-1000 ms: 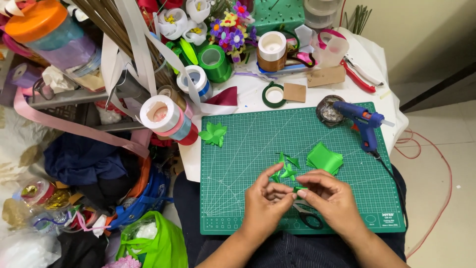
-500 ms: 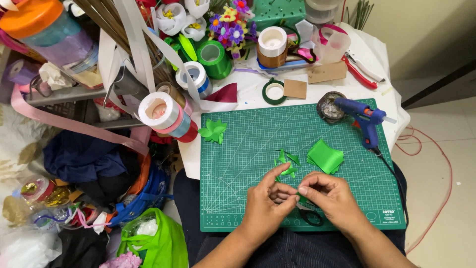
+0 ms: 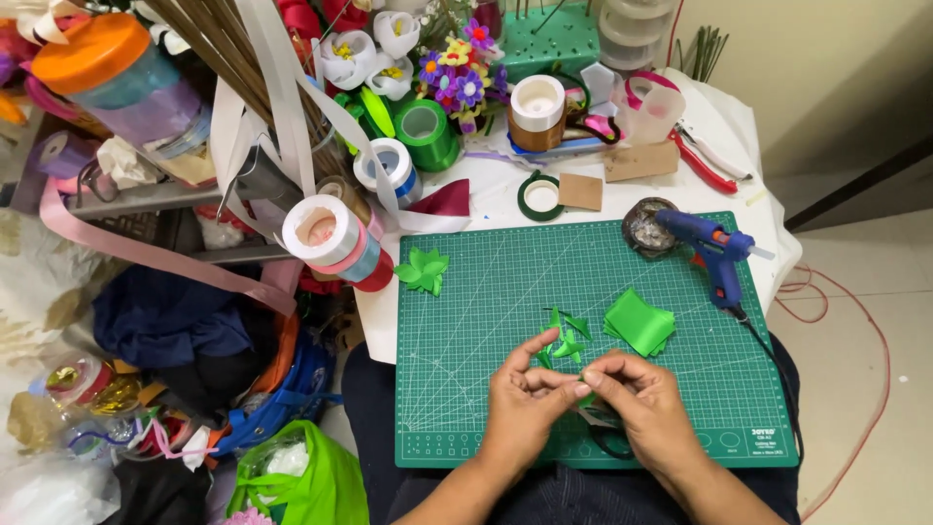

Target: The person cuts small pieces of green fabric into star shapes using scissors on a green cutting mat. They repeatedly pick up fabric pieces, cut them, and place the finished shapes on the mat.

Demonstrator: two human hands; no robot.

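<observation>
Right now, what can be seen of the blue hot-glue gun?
The blue plastic hot-glue gun lies on its side at the far right corner of the green cutting mat, nozzle end by a small round foil-lined dish. Its dark cord trails down the mat's right edge. Neither hand touches it.

A home craft corner set up for ribbon flower work.

A small white table [image 3: 486, 199] carries a green gridded cutting mat [image 3: 486, 321], a blue glue gun [image 3: 714, 248] and red-handled pliers [image 3: 705, 165], with ribbon spools [image 3: 330, 238], tape rolls [image 3: 537, 102] and finished paper-like flowers [image 3: 457, 78] crowded along its far edge. A green foam block [image 3: 559, 39] holds stems (thin sticks poke up from it). Bags and loose ribbon [image 3: 146, 253] pile on the tiled floor [image 3: 865, 369] beside it, against a plain painted wall [image 3: 807, 68].
</observation>
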